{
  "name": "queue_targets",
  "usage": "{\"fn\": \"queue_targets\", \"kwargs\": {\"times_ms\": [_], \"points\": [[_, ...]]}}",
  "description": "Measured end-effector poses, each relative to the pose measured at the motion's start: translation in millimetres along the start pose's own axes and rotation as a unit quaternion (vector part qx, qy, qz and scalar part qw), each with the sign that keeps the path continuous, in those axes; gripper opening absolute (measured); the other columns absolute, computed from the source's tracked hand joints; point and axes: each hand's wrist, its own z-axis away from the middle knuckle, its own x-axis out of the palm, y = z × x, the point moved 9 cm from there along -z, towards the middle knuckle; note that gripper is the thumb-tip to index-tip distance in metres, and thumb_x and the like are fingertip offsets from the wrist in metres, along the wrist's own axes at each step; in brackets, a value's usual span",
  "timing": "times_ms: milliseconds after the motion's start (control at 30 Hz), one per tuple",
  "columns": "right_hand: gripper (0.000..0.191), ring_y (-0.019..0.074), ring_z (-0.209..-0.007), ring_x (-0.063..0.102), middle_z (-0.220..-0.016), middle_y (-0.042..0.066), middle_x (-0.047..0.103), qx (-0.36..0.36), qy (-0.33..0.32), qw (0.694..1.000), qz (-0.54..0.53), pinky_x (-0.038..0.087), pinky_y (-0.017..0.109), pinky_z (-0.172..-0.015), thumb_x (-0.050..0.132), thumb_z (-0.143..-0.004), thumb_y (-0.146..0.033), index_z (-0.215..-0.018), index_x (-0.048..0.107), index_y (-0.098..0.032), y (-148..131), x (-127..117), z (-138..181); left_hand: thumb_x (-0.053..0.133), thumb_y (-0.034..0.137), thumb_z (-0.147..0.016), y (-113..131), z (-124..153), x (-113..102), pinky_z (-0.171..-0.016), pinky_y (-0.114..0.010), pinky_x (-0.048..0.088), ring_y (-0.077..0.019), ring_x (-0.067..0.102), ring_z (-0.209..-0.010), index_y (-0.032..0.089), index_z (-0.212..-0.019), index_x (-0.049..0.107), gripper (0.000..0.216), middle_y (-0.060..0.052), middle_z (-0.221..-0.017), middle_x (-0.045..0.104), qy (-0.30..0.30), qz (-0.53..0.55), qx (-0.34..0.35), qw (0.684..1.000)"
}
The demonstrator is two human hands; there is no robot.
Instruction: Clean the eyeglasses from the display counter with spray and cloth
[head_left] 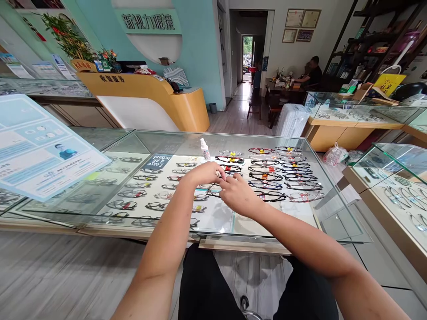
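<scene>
A pair of dark glasses (213, 194) is at the long glass case (167, 138), partly hidden by the person's right hand (236, 192). The right hand is bent, with its fingers close together. The left hand (208, 172) curls down just beside it, and the fingertips meet or almost meet. Something small and pale shows by the left fingers, but it is too small to name. One cannot tell if either hand is holding the glasses. A white bottle (205, 150) stands behind the hands. More glasses (265, 176) sit in rows to the right. A blue and white sheet (46, 153) is at the far left. Behind the case is a yellow and white desk (191, 106).
</scene>
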Motion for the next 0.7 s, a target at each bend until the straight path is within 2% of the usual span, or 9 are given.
{"fn": "queue_targets", "kwargs": {"times_ms": [100,233,300,400,500,633,700], "points": [[0.031,0.0302,-0.112,0.065,-0.13,0.016,0.079,0.015,0.028,0.999,-0.015,0.042,0.045,-0.093,0.052,-0.113,-0.019,-0.105,0.082,-0.016,3,-14,2,0.074,0.039,-0.069,0,2,-4,-0.07,-0.032,0.046,-0.0252,0.068,-0.079,0.028,-0.083,0.087,0.022,-0.003,-0.084,0.08,-0.011,0.028,0.036,0.999],[0.039,0.0261,-0.098,0.063,-0.109,0.013,0.081,0.009,0.087,0.995,-0.039,0.036,0.041,-0.086,0.049,-0.117,-0.033,-0.102,0.08,-0.017,11,-42,7,0.08,0.048,-0.074,-3,12,-22,-0.072,-0.031,0.048,-0.0241,0.068,-0.08,0.025,-0.083,0.085,0.025,-0.004,-0.083,0.079,0.007,0.095,0.068,0.993],[0.042,0.0236,-0.09,0.061,-0.095,0.009,0.079,0.015,0.14,0.989,-0.046,0.032,0.04,-0.082,0.047,-0.117,-0.036,-0.095,0.078,-0.019,21,-60,13,0.085,0.053,-0.074,0,16,-35,-0.074,-0.031,0.05,-0.0238,0.068,-0.081,0.023,-0.081,0.083,0.03,-0.005,-0.083,0.078,0.05,0.148,0.091,0.983],[0.048,0.0216,-0.08,0.056,-0.079,0.006,0.071,0.07,0.232,0.969,-0.057,0.03,0.04,-0.079,0.045,-0.117,-0.038,-0.081,0.071,-0.021,51,-91,31,0.089,0.056,-0.07,10,22,-55,-0.066,-0.031,0.045,-0.0187,0.059,-0.07,0.021,-0.073,0.077,0.037,-0.005,-0.077,0.071,0.148,0.251,0.125,0.948],[0.047,0.0197,-0.075,0.055,-0.076,0.004,0.067,0.137,0.301,0.938,-0.101,0.031,0.038,-0.077,0.049,-0.115,-0.04,-0.074,0.064,-0.021,90,-115,54,0.089,0.051,-0.071,38,22,-66,-0.062,-0.031,0.04,-0.0147,0.05,-0.064,0.02,-0.068,0.071,0.036,-0.003,-0.076,0.063,0.227,0.332,0.17,0.9],[0.036,0.0176,-0.075,0.059,-0.08,0.002,0.07,0.179,0.339,0.894,-0.233,0.039,0.035,-0.08,0.059,-0.109,-0.046,-0.086,0.071,-0.021,137,-121,79,0.087,0.047,-0.078,96,17,-75,-0.084,-0.036,0.051,-0.0201,0.061,-0.082,0.022,-0.073,0.072,0.03,-0.003,-0.083,0.065,0.322,0.36,0.256,0.837],[0.036,0.0181,-0.073,0.059,-0.077,0.001,0.069,0.189,0.361,0.849,-0.337,0.043,0.034,-0.077,0.066,-0.104,-0.056,-0.095,0.075,-0.022,158,-113,89,0.087,0.048,-0.081,122,7,-69,-0.091,-0.038,0.052,-0.0216,0.064,-0.09,0.023,-0.077,0.075,0.028,-0.004,-0.091,0.069,0.337,0.378,0.278,0.817]]}}
